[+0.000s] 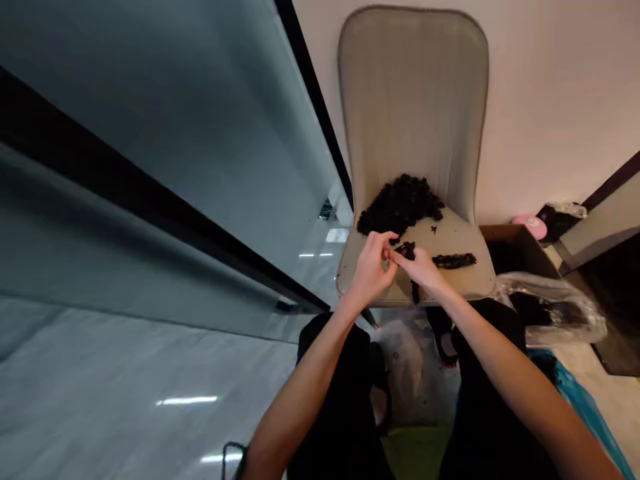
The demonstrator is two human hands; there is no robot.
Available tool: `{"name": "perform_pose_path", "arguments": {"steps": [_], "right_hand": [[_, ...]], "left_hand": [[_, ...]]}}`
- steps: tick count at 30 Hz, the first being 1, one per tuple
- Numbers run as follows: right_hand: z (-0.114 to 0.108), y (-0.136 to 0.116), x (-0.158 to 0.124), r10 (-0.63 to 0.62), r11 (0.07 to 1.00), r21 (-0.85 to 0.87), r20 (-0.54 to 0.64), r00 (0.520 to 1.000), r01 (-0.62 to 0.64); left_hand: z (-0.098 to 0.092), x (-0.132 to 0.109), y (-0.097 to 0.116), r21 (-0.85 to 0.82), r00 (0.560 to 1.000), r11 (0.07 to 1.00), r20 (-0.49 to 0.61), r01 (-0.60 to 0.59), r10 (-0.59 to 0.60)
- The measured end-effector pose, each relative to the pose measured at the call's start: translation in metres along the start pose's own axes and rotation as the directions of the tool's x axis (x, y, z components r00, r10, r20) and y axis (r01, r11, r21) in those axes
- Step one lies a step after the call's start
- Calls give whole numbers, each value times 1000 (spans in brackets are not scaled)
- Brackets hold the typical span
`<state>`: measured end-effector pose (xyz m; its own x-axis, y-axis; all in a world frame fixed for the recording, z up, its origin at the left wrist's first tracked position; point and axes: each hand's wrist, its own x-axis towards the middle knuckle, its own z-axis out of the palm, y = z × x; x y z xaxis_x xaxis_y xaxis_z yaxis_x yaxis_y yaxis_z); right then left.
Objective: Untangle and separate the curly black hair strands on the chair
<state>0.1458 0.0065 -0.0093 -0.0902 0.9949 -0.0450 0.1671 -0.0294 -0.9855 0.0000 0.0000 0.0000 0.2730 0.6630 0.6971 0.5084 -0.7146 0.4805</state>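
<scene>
Both L hand (371,267) & R hand (421,269) meet over chair (415,87), prob. picking black clump (407,249), can't tell grip; next needs fine pinch.

The heap (403,205) is black, the chair (415,93) beige-grey, the wall (550,93) pale pink.

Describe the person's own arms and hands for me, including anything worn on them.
The left hand and right hand are ungloved, with no visible rings or watch. The left forearm and right forearm are bare, with no sleeves in view. A thin black loop shows beside the left arm; its attachment is unclear.
</scene>
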Motion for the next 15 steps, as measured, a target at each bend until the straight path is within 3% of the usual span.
{"name": "perform_pose_path", "arguments": {"steps": [15], "right_hand": [[-1, 1, -2, 53, 999, 4, -61, 997, -53]], "left_hand": [[5, 0, -5, -56, 999, 998, -17, 27, -28]]}}
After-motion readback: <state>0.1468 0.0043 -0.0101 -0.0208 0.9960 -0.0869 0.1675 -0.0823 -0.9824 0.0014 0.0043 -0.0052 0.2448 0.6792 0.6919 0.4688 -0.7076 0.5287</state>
